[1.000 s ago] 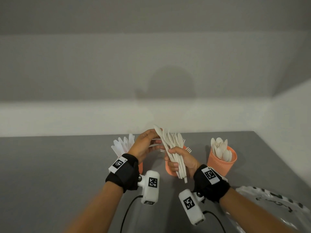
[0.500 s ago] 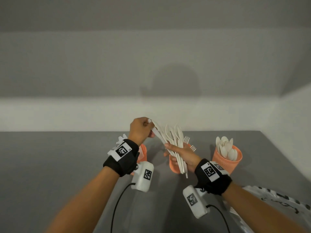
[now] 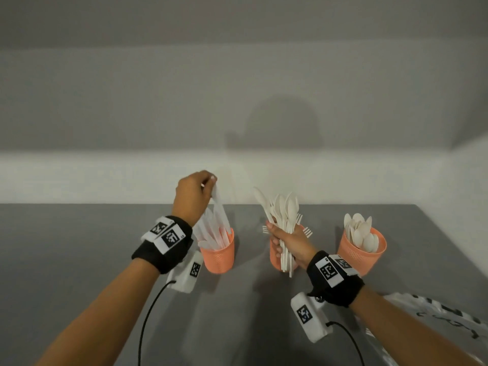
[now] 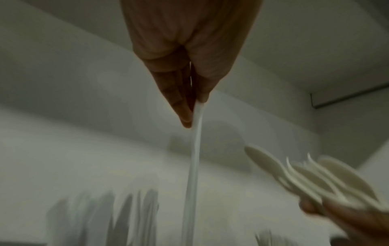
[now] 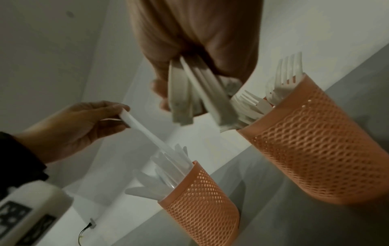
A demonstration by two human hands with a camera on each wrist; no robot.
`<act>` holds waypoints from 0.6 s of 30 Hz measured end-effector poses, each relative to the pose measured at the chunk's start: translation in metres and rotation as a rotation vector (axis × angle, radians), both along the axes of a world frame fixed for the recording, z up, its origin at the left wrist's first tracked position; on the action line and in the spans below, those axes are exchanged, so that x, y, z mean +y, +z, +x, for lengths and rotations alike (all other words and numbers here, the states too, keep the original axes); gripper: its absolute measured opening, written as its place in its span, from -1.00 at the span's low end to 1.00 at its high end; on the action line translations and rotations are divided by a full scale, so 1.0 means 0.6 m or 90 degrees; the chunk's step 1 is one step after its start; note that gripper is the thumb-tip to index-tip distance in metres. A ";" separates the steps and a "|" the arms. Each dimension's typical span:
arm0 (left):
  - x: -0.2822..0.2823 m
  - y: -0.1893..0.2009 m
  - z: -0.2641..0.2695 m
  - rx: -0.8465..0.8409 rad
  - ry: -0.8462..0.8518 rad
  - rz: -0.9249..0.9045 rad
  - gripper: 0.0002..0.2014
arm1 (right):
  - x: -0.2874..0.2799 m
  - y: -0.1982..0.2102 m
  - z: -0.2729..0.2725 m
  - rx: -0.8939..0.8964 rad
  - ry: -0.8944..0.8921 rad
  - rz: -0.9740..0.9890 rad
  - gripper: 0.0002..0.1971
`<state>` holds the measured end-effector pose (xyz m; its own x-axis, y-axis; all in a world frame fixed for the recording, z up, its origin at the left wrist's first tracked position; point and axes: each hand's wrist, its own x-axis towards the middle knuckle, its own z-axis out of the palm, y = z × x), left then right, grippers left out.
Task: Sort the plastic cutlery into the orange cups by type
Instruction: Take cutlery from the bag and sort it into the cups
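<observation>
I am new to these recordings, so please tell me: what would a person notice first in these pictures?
First, the left hand, raised over the left orange cup, pinches one white knife by its top end, its lower end among the knives already in that cup. Next, the right hand grips a fanned bunch of cutlery in front of the middle cup of forks. At the right stands a spoon cup.
</observation>
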<state>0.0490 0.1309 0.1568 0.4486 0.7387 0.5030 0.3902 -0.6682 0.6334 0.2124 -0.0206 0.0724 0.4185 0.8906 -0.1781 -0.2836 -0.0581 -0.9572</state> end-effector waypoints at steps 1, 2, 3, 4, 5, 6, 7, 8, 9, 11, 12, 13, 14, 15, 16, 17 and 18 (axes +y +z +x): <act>-0.002 -0.015 0.000 0.028 0.001 0.014 -0.81 | 0.001 -0.001 -0.001 -0.028 0.000 0.007 -0.86; -0.006 -0.027 0.001 0.051 0.004 0.031 -0.82 | 0.002 -0.003 -0.001 -0.048 -0.002 0.011 -0.82; -0.011 -0.038 0.001 0.071 0.008 0.045 -0.82 | 0.003 -0.005 0.000 -0.060 -0.007 0.009 -0.78; -0.015 -0.047 0.001 0.084 0.010 0.059 -0.82 | 0.004 -0.006 0.001 -0.068 -0.011 0.008 -0.75; -0.019 -0.055 0.001 0.098 0.011 0.067 -0.81 | 0.005 -0.007 0.002 -0.073 -0.012 0.008 -0.73; -0.022 -0.062 0.002 0.112 0.013 0.074 -0.80 | 0.005 -0.008 0.003 -0.075 -0.012 0.006 -0.72; -0.023 -0.069 0.004 0.133 0.019 0.076 -0.80 | 0.006 -0.008 0.003 -0.075 -0.013 0.004 -0.71; -0.023 -0.077 0.005 0.158 0.028 0.078 -0.80 | 0.007 -0.009 0.003 -0.070 -0.014 0.003 -0.70; -0.024 -0.086 0.007 0.193 0.039 0.081 -0.81 | 0.007 -0.010 0.003 -0.064 -0.018 0.002 -0.69; -0.027 -0.103 0.010 0.272 0.044 0.089 -0.84 | 0.006 -0.009 0.002 -0.043 -0.026 -0.009 -0.65; -0.028 -0.109 0.011 0.305 0.045 0.093 -0.86 | 0.005 -0.007 0.001 -0.033 -0.024 -0.011 -0.68; -0.031 -0.113 0.012 0.330 0.051 0.104 -0.87 | 0.004 -0.006 0.000 -0.024 -0.021 -0.011 -0.71; -0.033 -0.113 0.013 0.352 0.060 0.120 -0.90 | 0.002 -0.004 -0.001 -0.016 -0.018 -0.014 -0.74; -0.034 -0.110 0.014 0.361 0.065 0.148 -0.92 | 0.002 -0.003 -0.001 -0.007 -0.017 -0.015 -0.77; -0.035 -0.104 0.017 0.355 0.069 0.187 -0.91 | 0.000 -0.002 -0.001 0.002 -0.016 -0.016 -0.78; -0.035 -0.099 0.020 0.321 0.069 0.223 -0.89 | -0.002 -0.001 -0.001 0.012 -0.015 -0.015 -0.78; -0.039 -0.092 0.023 0.268 0.058 0.237 -0.88 | -0.003 -0.001 -0.002 0.027 -0.013 -0.014 -0.78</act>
